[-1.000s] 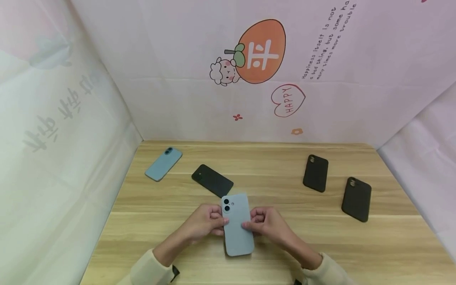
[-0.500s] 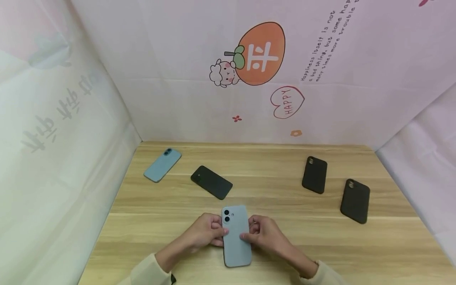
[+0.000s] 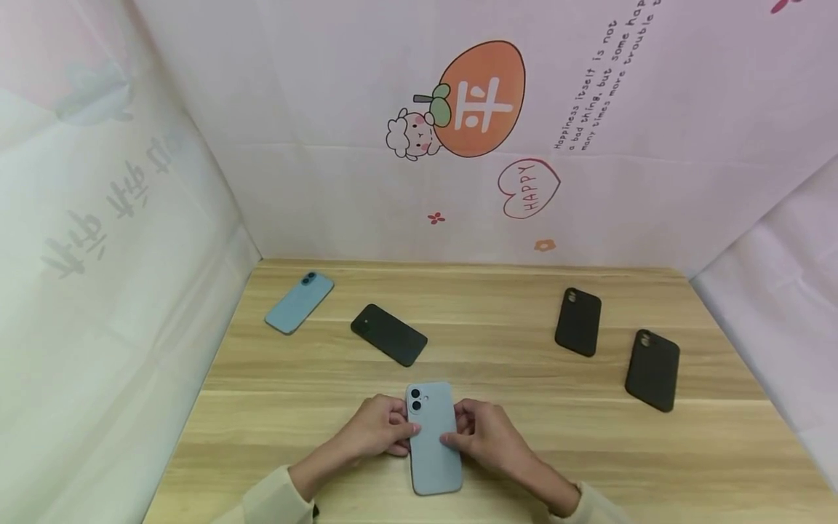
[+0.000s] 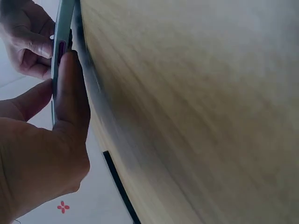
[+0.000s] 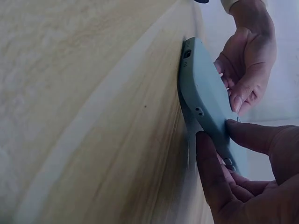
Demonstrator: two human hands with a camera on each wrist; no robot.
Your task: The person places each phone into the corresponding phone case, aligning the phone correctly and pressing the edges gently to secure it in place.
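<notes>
A phone in a pale grey-blue case (image 3: 435, 458) lies low over the table near its front, back side up, with two dark camera lenses at its upper left. My left hand (image 3: 378, 428) pinches its left edge, thumb on the back and fingers curled at the side. On the opposite edge, my right hand (image 3: 489, 438) grips it the same way. In the right wrist view the case (image 5: 208, 86) shows a port opening at its end and a small cutout along its side. The left wrist view shows the phone's edge (image 4: 62, 28) with a dark side slot. Its screen side is hidden.
Beyond the hands lie a black phone (image 3: 389, 335) and, farther left, a light blue phone (image 3: 300, 303). Two black phone cases (image 3: 579, 322) lie apart at the right. A printed white cloth (image 3: 327, 182) walls the wooden table (image 3: 511, 364) at back and sides.
Both hands have brought the cased phone slightly towards the table's front, away from the black phone. Over the last half second it has sunk a little lower in view, both hands still gripping it.
</notes>
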